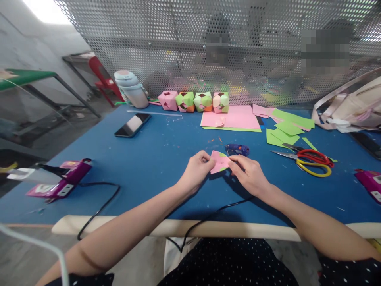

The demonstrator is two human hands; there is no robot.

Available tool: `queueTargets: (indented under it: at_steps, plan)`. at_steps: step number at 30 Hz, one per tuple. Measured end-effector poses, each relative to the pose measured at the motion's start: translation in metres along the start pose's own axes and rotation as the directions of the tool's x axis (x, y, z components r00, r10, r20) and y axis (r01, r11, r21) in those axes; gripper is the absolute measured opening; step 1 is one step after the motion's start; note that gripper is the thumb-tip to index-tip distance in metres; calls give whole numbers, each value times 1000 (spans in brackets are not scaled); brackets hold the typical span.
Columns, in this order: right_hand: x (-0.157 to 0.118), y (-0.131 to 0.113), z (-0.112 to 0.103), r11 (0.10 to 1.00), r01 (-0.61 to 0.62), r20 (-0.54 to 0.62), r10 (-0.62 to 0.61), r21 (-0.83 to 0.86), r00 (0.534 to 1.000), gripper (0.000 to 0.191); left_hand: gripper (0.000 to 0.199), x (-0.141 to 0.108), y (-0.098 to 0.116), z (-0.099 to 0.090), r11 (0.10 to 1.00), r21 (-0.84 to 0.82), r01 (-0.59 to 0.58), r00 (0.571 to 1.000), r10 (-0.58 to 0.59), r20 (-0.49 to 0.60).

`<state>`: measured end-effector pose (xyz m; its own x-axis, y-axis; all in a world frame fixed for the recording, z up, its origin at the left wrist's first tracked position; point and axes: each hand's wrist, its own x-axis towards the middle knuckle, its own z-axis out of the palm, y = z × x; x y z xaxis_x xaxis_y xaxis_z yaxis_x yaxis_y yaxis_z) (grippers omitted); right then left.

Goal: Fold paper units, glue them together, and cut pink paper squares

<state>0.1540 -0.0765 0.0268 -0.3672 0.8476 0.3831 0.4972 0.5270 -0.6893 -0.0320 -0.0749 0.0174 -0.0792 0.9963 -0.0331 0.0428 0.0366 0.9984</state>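
Note:
Between my two hands is a small pink paper piece (219,163) with green patches along its edges, held just above the blue table. My left hand (199,169) pinches its left side between thumb and fingers. At the right corner, the fingertips of my right hand (248,172) close on the same piece. Just behind the paper lies a dark blue glue gun (237,149). Further back, several folded paper balls in pink and green (185,102) stand in a row. To the right lie scissors with red and yellow handles (312,163).
Pink sheets (235,115) and green paper pieces (285,133) lie at the back. A phone (133,125), a pale blue bottle (131,88) and a purple power strip (70,178) occupy the left. A black cable (218,208) crosses the front edge. Perforated metal (178,51) closes the back.

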Motion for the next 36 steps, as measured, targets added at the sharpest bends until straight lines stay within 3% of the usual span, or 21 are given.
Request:
queueTargets:
  at_steps: [4,14,18,21,24,27,31,36]
  plan:
    - [-1,-1,0,998,-54,39,53,13,998,32,18,4,-1,-2,1000,21,-4,997,5,-73]
    - [1,2,1,997,-77,41,76,14,996,31,24,3,-5,-1,954,-287,83,985,-34,172]
    - [1,2,3,998,-64,58,64,-2,996,30,28,2,-2,-1,964,-252,81,973,-22,229]
    - [0,-2,-1,1000,-6,53,7,-25,999,30,27,5,-1,-3,979,-201,43,981,-3,195]
    - [0,-7,-14,993,103,-22,-104,-48,994,29,29,15,-2,-9,978,-207,27,992,-1,128]
    - [3,-9,-36,986,147,-151,-157,-77,976,28,18,30,-2,-16,953,-283,111,993,-95,70]
    - [14,2,-62,995,78,-280,-94,-67,955,28,9,53,-1,-21,919,-321,227,974,-214,76]
    - [34,40,-78,995,-30,-232,7,-98,973,33,14,87,4,-22,931,-276,237,971,-219,95]
